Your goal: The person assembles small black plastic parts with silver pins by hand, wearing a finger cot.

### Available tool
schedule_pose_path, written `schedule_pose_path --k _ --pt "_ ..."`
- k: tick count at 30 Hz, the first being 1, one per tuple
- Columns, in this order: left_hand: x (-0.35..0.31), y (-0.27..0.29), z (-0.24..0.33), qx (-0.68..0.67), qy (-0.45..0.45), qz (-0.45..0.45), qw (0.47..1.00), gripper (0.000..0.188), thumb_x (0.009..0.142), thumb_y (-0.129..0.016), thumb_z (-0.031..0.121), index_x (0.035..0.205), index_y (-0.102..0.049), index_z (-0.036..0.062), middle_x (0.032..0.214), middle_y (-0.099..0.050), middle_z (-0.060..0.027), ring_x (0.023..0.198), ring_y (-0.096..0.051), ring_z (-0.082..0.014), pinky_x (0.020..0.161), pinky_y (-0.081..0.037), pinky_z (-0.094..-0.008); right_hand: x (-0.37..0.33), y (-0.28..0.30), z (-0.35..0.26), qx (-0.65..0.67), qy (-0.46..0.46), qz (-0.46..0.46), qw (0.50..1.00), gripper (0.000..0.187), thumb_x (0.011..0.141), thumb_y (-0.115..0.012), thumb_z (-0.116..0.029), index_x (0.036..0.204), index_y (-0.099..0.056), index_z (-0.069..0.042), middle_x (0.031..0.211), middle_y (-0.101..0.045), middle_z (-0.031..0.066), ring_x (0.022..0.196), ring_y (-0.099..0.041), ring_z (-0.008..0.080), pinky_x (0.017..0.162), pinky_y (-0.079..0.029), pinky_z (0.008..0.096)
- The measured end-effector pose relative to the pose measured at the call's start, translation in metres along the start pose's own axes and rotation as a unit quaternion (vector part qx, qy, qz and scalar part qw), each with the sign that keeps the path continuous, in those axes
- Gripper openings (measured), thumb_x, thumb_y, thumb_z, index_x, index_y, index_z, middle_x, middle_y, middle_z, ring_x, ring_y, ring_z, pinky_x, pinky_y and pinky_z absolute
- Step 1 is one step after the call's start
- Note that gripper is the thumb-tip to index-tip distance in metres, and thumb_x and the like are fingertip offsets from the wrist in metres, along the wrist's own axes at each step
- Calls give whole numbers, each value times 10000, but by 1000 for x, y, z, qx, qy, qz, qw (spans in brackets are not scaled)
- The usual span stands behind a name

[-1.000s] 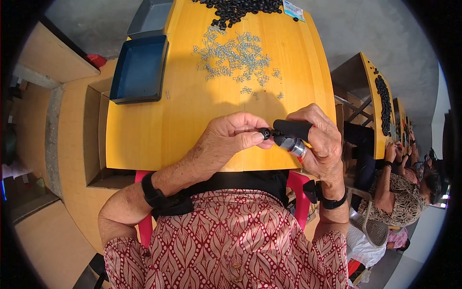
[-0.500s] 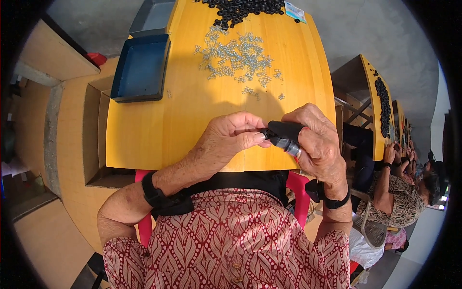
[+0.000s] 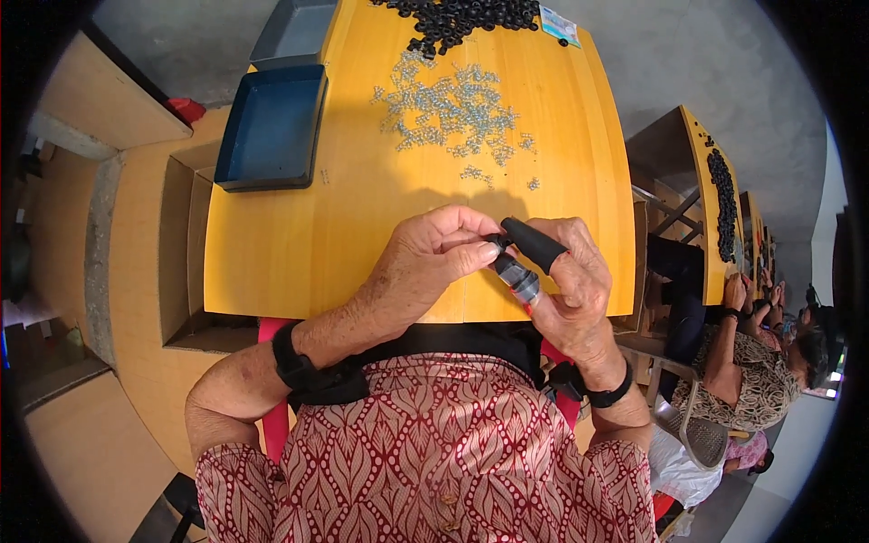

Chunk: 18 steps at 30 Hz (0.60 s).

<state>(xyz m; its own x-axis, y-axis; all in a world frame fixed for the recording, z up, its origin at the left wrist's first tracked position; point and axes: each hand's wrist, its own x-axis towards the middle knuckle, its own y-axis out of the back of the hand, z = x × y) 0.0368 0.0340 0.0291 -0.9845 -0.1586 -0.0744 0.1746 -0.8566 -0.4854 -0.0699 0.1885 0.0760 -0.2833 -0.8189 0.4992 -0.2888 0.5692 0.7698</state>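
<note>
My left hand [image 3: 433, 246] is closed, thumb and forefinger pinching a small black part [image 3: 496, 241] above the near middle of the table. From the right, my right hand [image 3: 577, 294] meets the same part. A black tapered cover [image 3: 534, 246] sits over its forefinger. What looks like a second cover, black with grey tape [image 3: 518, 279], is on its thumb. The covered tips lie against either side of the part, so its shape is largely hidden. Many small silvery springs [image 3: 457, 104] lie scattered beyond my hands. Farther back is a heap of small black rings [image 3: 466, 18].
A dark blue tray [image 3: 272, 181] stands at the table's left edge, with a grey tray [image 3: 294, 32] behind it. A printed packet [image 3: 559, 27] lies at the far right. Another person [image 3: 738, 376] works at a neighbouring table [image 3: 695, 163] on the right.
My right hand has turned and shifted slightly left and down. Its covered forefinger and thumb have spread a little apart. The left hand keeps its pinch, almost unmoved.
</note>
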Motion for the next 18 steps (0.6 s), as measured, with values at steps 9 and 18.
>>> schedule_pose_path --k 9,18 --pt "2 3 5 127 1 15 992 216 925 -589 87 1106 -628 -23 1004 -656 -18 957 -578 -80 881 -459 -236 3 0 -20 -143 -6 -21 990 240 603 -720 -28 807 -607 31 935 -573 159 801 -547 303 723 -437 411" --pt "1 5 3 79 -4 -36 996 186 924 -584 80 1074 -623 -23 992 -654 -22 939 -589 -86 869 -470 -241 13 18 -12 -25 -38 -61 997 174 645 -715 -17 787 -626 31 901 -611 155 780 -574 309 708 -448 392"
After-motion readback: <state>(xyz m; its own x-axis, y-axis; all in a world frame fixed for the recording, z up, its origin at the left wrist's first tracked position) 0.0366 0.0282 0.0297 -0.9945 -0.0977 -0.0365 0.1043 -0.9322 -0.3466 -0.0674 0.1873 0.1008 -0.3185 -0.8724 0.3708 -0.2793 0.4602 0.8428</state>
